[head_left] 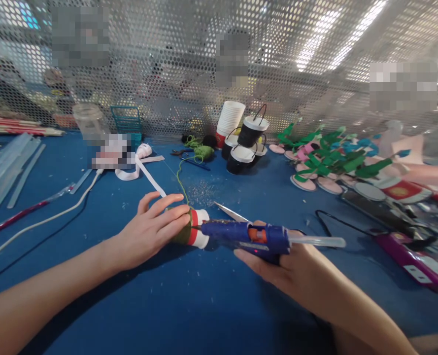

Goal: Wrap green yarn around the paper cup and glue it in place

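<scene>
My left hand (155,224) is wrapped over a paper cup (201,230) that lies on its side on the blue table. The cup shows a white end, a red band and a part wound in dark green yarn. From the cup a green yarn strand (181,180) runs back to a ball of green yarn (204,153). My right hand (283,266) grips a blue hot glue gun (241,234), a clear glue stick jutting from its rear. The nozzle is at the cup's red band; whether it touches I cannot tell. Beyond the gun, a pointed metal blade (230,212) is partly hidden.
Black cups with white rims (241,155) and a stack of white cups (230,118) stand at the back. Green and blue craft flowers (337,158) crowd the right, near a purple power strip (407,256). Clear glue sticks (15,167) and white ribbon (150,175) lie left.
</scene>
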Available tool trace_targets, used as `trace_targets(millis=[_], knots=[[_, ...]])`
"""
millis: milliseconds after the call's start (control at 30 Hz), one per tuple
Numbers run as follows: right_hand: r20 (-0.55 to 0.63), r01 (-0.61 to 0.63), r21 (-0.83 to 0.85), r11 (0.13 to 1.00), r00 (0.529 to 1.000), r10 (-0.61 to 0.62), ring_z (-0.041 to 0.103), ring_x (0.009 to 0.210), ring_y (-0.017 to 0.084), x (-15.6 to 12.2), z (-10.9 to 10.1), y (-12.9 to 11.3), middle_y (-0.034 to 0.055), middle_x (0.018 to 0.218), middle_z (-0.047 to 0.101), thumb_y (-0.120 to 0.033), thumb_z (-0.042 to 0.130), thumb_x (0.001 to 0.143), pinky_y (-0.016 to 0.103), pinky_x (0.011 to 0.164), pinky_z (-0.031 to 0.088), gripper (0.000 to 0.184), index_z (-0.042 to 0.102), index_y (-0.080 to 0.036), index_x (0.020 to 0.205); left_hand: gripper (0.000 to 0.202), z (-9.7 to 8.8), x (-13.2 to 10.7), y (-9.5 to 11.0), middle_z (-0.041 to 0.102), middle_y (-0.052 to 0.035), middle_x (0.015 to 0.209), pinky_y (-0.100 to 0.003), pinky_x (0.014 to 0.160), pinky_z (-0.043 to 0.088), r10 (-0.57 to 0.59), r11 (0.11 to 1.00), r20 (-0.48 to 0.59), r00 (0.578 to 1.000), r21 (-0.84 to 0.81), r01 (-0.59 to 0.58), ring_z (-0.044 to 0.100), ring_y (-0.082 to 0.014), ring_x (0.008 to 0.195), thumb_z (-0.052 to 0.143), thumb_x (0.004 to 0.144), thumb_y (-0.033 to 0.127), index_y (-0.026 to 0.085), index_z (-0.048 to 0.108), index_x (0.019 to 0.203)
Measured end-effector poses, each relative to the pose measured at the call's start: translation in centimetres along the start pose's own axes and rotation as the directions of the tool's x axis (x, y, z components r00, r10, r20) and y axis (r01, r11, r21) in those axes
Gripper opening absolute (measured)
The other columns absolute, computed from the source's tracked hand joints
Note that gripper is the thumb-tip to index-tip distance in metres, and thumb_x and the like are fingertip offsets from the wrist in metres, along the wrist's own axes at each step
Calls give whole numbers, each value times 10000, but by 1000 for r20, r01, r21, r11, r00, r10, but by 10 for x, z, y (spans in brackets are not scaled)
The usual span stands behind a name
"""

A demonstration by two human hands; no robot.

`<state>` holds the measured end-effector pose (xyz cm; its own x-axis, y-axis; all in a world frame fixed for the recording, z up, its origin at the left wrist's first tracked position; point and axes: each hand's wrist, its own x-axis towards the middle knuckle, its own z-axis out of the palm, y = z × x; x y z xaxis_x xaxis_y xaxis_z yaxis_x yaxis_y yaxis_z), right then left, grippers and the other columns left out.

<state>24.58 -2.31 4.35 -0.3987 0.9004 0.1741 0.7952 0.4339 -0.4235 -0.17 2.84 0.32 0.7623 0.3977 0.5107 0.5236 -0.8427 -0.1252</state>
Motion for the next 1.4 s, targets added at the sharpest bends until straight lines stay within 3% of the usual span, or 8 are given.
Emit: trace_targets(millis=[167, 367, 700, 933, 1067, 1267, 1400], knots=[[-5, -26, 28, 999, 1000, 26, 575, 504, 146, 1, 2, 2, 16, 621, 640, -358, 460, 797, 244, 466, 456, 239, 605, -190, 709, 219, 0, -1, 1, 592, -46, 1102, -413, 977, 197, 1, 1000, -2, 1000, 2, -1, 395, -223, 1164, 353, 884, 119, 162, 488, 1051], [-3, -107, 85, 991, 994, 108, 467, 346, 110, 3, 5, 6, -31, 366, 499, -381, 490, 773, 227, 366, 381, 363, 454, -216, 452, 235, 2, -2, 1, 582, -59, 1124, -424, 990, 179, 35, 999, -8, 999, 21, -35, 375, -236, 1183, 329, 897, 114, 142, 495, 1062], [40, -108, 108, 988, 994, 104, 502, 411, 122, 2, -2, 3, -38, 346, 448, -363, 498, 767, 220, 427, 407, 374, 415, -223, 430, 245, 4, -5, 0, 570, -70, 1142, -445, 991, 194, 70, 997, -27, 997, 40, -69, 354, -247, 1201, 320, 904, 105, 131, 500, 1068], [94, -307, 190, 933, 951, 294, 422, 328, 87, 8, 2, 5, -53, 359, 442, -433, 509, 746, 212, 363, 371, 373, 396, -217, 464, 261, 4, -4, 2, 577, -67, 1135, -431, 1005, 185, 87, 994, -42, 995, 67, -84, 320, -236, 1232, 310, 904, 101, 135, 512, 1065], [130, -352, 187, 917, 934, 332, 423, 313, 85, 10, 3, 5, -58, 342, 435, -413, 518, 735, 207, 353, 369, 363, 399, -216, 455, 274, 2, -3, 4, 581, -59, 1133, -425, 1004, 186, 96, 992, -46, 994, 83, -92, 336, -232, 1219, 288, 910, 100, 142, 510, 1067], [75, -237, 155, 959, 971, 227, 429, 319, 90, 4, -2, 3, -52, 341, 435, -394, 502, 765, 213, 368, 381, 395, 382, -225, 428, 271, 1, -2, 5, 595, -55, 1112, -423, 1006, 194, 101, 991, -65, 993, 91, -95, 347, -228, 1217, 306, 893, 69, 153, 514, 1046], [49, -176, 119, 977, 984, 171, 457, 358, 109, 3, -3, 2, -46, 379, 470, -384, 491, 780, 224, 383, 384, 276, 522, -217, 563, 262, 0, -2, 6, 605, -50, 1097, -421, 1002, 203, 104, 990, -72, 992, 99, -96, 368, -235, 1201, 319, 886, 67, 152, 522, 1029]])
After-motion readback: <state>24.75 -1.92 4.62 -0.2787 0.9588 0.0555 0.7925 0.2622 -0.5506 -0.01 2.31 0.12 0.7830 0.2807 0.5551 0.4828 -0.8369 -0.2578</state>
